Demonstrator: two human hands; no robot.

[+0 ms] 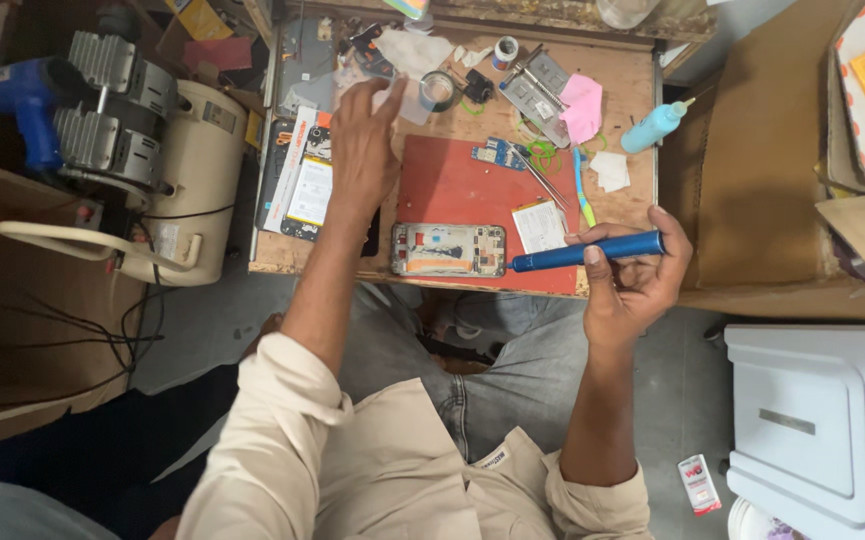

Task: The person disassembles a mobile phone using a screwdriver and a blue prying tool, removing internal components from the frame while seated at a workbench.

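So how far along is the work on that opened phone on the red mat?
Done: the opened phone frame lies on the red mat with its back off and insides exposed; a small blue circuit board lies apart. In hand: the right hand holds a blue pen-shaped screwdriver; the left hand reaches toward clear plastic. Left: the frame is unclosed.

A small wooden bench [632,110] carries a red mat [452,185] at its centre. An opened phone frame [448,249] lies at the near edge, a pink cloth [582,108] far right, a tape roll [438,90] far centre.
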